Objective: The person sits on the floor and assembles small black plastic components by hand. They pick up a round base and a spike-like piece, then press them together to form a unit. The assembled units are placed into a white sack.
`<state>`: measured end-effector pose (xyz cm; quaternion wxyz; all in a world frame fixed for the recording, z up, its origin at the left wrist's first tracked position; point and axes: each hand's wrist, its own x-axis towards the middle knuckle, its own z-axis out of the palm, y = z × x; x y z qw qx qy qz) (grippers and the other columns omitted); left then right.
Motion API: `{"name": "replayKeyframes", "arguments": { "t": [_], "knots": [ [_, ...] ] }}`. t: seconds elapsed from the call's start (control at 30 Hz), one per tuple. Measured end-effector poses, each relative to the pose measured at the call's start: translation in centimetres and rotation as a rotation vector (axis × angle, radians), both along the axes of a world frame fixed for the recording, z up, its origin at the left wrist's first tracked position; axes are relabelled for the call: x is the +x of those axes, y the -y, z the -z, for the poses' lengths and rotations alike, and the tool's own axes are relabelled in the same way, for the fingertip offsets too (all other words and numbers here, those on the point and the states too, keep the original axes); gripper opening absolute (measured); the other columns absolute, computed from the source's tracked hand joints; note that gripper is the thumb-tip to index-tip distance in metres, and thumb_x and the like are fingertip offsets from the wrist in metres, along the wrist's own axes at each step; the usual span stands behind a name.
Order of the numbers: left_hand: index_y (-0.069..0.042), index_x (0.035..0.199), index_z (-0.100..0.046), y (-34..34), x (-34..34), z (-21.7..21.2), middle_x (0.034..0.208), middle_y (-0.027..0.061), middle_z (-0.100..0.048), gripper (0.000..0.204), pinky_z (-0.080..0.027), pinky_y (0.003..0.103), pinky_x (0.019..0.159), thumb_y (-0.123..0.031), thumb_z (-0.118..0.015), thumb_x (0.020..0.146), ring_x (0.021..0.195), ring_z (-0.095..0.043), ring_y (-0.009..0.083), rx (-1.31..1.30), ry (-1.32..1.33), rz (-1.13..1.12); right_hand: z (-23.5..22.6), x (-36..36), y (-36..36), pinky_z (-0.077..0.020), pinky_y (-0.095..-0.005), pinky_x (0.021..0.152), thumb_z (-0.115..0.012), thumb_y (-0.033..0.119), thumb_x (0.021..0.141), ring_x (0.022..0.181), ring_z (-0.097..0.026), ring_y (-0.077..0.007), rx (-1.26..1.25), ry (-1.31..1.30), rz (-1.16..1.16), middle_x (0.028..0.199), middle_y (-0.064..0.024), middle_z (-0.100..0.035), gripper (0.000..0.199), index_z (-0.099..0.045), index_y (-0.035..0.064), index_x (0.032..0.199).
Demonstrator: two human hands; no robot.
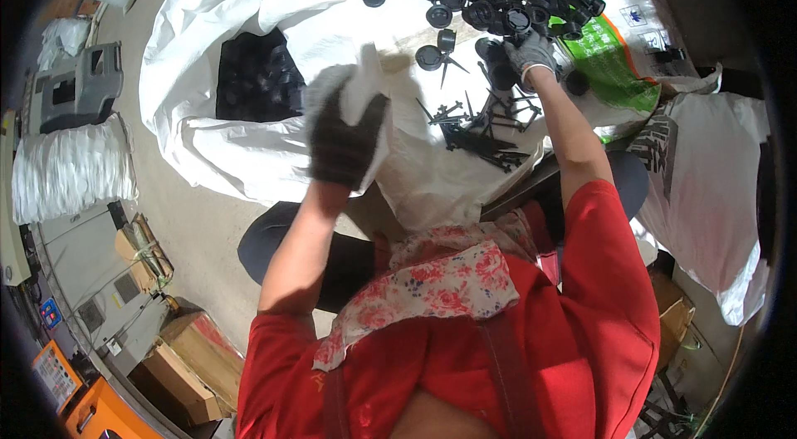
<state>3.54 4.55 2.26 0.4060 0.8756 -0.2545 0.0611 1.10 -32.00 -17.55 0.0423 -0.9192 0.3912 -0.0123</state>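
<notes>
My left hand (344, 123), in a dark glove with pale grey fingers, is raised beside the mouth of a big white woven sack (187, 49). It is smeared by motion, but its fingers look stretched apart with nothing visible in them. Inside the sack lies a dark mass of black parts (259, 78). My right hand (531, 53), in a grey glove, reaches into a heap of black round plastic parts (498, 11). Its fingers are bent around one black round part (501, 75), partly hidden. Nearer me lies a pile of thin black spikes (481, 136).
The parts lie on white sacking with a green and orange print (610, 65). A full white bag (706, 173) stands at the right. On the left are a grey plastic case (79, 90), stacked white sacks (75, 169) and an open cardboard box (178, 381).
</notes>
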Motion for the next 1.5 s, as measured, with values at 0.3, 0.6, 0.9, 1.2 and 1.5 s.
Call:
{"name": "replayKeyframes", "arguments": {
  "t": [0.3, 0.6, 0.9, 1.2, 1.5],
  "knots": [
    [-0.004, 0.115, -0.057, 3.3, -2.0, 1.6, 0.104, 0.0109, -0.059, 0.043, -0.050, 0.030, 0.078, -0.016, -0.073, 0.076, 0.093, -0.060, 0.0204, -0.021, -0.336, 0.202, 7.0, -0.4, 1.8, -0.0455, -0.0324, 0.089, -0.069, 0.039, 0.077, 0.104, -0.060, -0.0204, 0.782, 0.003, -0.183, 0.110, -0.0096, -0.065, 0.052, -0.060, 0.0079, 0.118],
    [-0.003, 0.118, -0.055, 2.9, -3.3, 3.1, 0.111, 0.0114, -0.059, 0.049, -0.050, 0.032, 0.080, -0.025, -0.072, 0.079, 0.094, -0.060, 0.0220, 0.046, -0.722, 0.194, -3.7, -3.7, -10.8, -0.0322, -0.0388, 0.104, -0.061, 0.031, 0.079, 0.118, -0.052, -0.0246, 0.568, -0.165, -0.458, 0.122, -0.0118, -0.058, 0.060, -0.042, 0.0108, 0.132],
    [-0.004, 0.095, -0.058, 2.3, -2.8, 6.1, 0.091, 0.0095, -0.061, 0.037, -0.054, 0.042, 0.069, -0.037, -0.068, 0.081, 0.081, -0.063, 0.0229, -0.692, -1.701, -0.140, -13.9, -10.4, -16.6, -0.0452, -0.0397, 0.088, -0.065, 0.011, 0.072, 0.099, -0.056, -0.0295, 0.260, 0.361, -1.103, 0.100, -0.0187, -0.060, 0.043, -0.052, -0.0001, 0.111],
    [-0.005, 0.132, -0.044, 1.2, -5.1, 2.9, 0.112, 0.0115, -0.058, 0.055, -0.046, 0.034, 0.087, -0.028, -0.064, 0.085, 0.100, -0.057, 0.0204, -0.884, -1.414, 0.511, -15.5, -10.3, -16.5, -0.0445, -0.0356, 0.091, -0.064, 0.032, 0.079, 0.101, -0.057, -0.0245, 0.728, 0.370, -0.887, 0.109, -0.0118, -0.059, 0.052, -0.050, 0.0034, 0.120],
    [-0.004, 0.125, -0.049, 0.3, -4.3, 2.9, 0.108, 0.0076, -0.060, 0.048, -0.047, 0.037, 0.087, -0.033, -0.061, 0.088, 0.100, -0.058, 0.0179, -0.393, -1.037, 0.682, -16.8, -9.1, -16.8, -0.0404, -0.0456, 0.093, -0.062, 0.027, 0.076, 0.103, -0.053, -0.0391, 0.237, 0.203, -0.951, 0.117, -0.0225, -0.054, 0.063, -0.042, -0.0003, 0.130]
  ]
}}
